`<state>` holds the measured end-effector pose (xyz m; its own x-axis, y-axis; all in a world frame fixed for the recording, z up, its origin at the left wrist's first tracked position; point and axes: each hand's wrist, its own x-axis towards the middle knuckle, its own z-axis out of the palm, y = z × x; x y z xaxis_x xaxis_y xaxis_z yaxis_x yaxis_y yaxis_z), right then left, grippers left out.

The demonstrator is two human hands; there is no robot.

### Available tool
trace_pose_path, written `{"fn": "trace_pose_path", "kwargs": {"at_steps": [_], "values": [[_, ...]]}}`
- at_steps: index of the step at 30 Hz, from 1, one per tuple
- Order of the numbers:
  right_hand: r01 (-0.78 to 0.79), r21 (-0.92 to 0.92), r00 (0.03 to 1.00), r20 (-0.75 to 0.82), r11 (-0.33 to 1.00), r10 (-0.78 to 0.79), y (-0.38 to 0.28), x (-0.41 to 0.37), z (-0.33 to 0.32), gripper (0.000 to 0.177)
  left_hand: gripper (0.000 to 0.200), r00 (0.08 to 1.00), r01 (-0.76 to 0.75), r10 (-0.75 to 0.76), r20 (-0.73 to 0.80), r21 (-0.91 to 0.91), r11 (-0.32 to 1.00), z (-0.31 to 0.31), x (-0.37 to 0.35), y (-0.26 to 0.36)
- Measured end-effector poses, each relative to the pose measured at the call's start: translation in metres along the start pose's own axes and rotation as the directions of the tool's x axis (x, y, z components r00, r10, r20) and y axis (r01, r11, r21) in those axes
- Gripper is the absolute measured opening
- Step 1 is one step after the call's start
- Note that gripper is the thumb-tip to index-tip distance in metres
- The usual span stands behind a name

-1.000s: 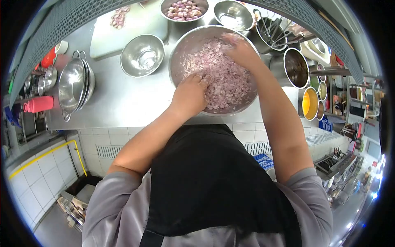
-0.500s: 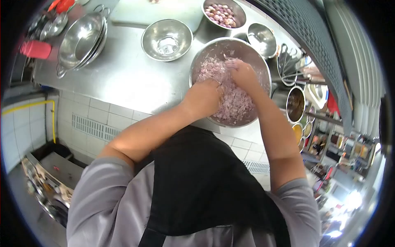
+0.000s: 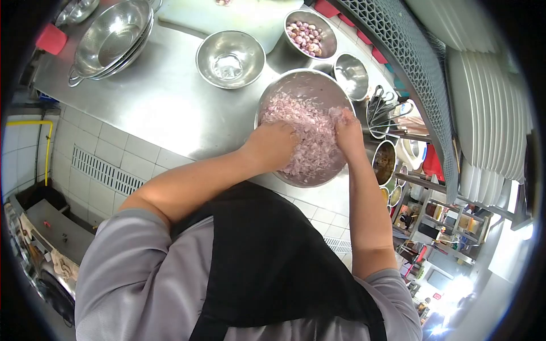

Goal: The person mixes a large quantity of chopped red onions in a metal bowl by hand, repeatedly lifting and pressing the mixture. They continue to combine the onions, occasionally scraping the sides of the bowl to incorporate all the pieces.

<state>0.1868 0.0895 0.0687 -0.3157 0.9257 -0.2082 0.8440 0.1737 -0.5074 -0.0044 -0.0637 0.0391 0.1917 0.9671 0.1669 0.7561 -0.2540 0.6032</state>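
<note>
A large steel bowl (image 3: pixel 321 86) holds a heap of thinly sliced pale pink shallots (image 3: pixel 310 133). My left hand (image 3: pixel 272 146) is at the bowl's left side, its fingers curled into the slices and partly buried. Against the right inner wall, my right hand (image 3: pixel 348 133) is closed round a clump of slices, some of them showing above the fingers. Beyond the large bowl stands a smaller steel bowl (image 3: pixel 307 17) with whole peeled shallots (image 3: pixel 305 37).
A wide steel bowl (image 3: pixel 230 59) stands left of the hands on the steel table (image 3: pixel 170 85). Stacked colanders (image 3: pixel 114 40) are farther left, and a white cutting board (image 3: pixel 250 17) lies behind. At right are a small bowl (image 3: pixel 351 77), a pot (image 3: pixel 384 162), a mesh shelf (image 3: pixel 392 40) and plates (image 3: pixel 489 108).
My right hand has moved from the heap's far side to the bowl's right wall, now with a clump of slices. My left hand stays in the slices. The view has shifted slightly.
</note>
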Motion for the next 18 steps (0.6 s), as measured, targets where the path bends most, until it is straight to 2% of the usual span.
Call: {"fn": "trace_pose_path", "kwargs": {"at_steps": [1,2,3,4,5,7,8,9,10,11,12,13,14,15,16,17,18], "values": [[0.148,-0.193,0.976,-0.128,0.97,-0.175,0.005,0.002,0.002,0.036,0.024,1.0,-0.003,0.003,-0.001,-0.001,1.0,0.0,0.0,0.0],[0.146,-0.194,0.976,-0.131,0.97,-0.173,0.01,0.003,0.0,0.036,0.025,1.0,0.002,-0.002,0.015,0.015,1.0,0.0,0.0,0.0],[0.021,0.019,0.994,-0.104,1.0,-0.019,-0.009,-0.002,-0.006,0.038,0.026,0.999,0.007,-0.008,0.031,0.032,0.999,0.001,0.001,0.0],[-0.114,0.227,0.991,-0.044,0.967,0.128,-0.019,-0.005,-0.01,0.04,0.026,0.999,0.002,-0.003,0.032,0.032,0.999,0.0,0.001,0.0],[-0.116,0.228,0.99,-0.048,0.967,0.13,-0.011,-0.002,-0.009,0.04,0.027,0.999,0.0,-0.001,0.037,0.016,1.0,-0.001,0.001,0.0],[-0.396,0.406,0.906,0.029,0.824,0.422,0.004,0.005,-0.009,0.046,0.029,0.999,-0.004,0.004,0.044,0.0,1.0,-0.01,0.003,0.004],[-0.399,0.408,0.905,0.029,0.821,0.425,0.013,0.005,-0.01,0.046,0.033,0.991,0.069,-0.081,0.102,0.112,0.991,-0.014,0.005,0.008],[-0.426,0.433,0.899,0.101,0.794,0.427,0.013,0.001,-0.013,0.049,0.036,0.974,0.134,-0.171,0.15,0.228,0.964,-0.017,0.008,0.01],[-0.453,0.456,0.89,0.174,0.766,0.422,0.013,-0.002,-0.015,0.052,0.036,0.974,0.133,-0.171,0.152,0.23,0.964,-0.013,0.011,0.01],[-0.453,0.458,0.89,0.176,0.765,0.422,0.015,-0.006,-0.009,0.052,0.039,0.972,0.182,-0.214,0.092,0.277,0.944,-0.006,0.015,0.008],[-0.33,0.445,0.944,0.173,0.833,0.281,0.016,-0.01,0.003,0.053,0.042,0.967,0.231,-0.254,0.031,0.32,0.919,0.001,0.02,0.005],[-0.202,0.433,0.975,0.169,0.879,0.141,0.014,-0.017,0.015,0.056,0.042,0.967,0.224,-0.25,0.041,0.323,0.919,0.006,0.027,0.002],[-0.209,0.438,0.975,0.164,0.874,0.15,0.012,-0.023,0.028,0.056,0.044,0.944,0.182,-0.258,0.204,0.327,0.927,0.011,0.04,-0.001],[-0.279,0.53,0.954,0.249,0.801,0.168,0.005,-0.028,0.04,0.055,0.047,0.898,0.139,-0.258,0.358,0.326,0.935,0.016,0.055,-0.006],[-0.347,0.608,0.928,0.331,0.714,0.169,0.0,-0.028,0.047,0.056,0.047,0.9,0.127,-0.249,0.357,0.331,0.935,0.023,0.072,-0.014],[-0.344,0.615,0.93,0.324,0.71,0.171,0.0,-0.025,0.048,0.056,0.047,0.864,0.12,-0.206,0.459,0.21,0.97,0.031,0.087,-0.024],[-0.338,0.718,0.94,0.283,0.608,0.189,0.0,-0.019,0.05,0.052,0.047,0.817,0.124,-0.151,0.556,0.085,0.989,0.036,0.097,-0.03]]}}
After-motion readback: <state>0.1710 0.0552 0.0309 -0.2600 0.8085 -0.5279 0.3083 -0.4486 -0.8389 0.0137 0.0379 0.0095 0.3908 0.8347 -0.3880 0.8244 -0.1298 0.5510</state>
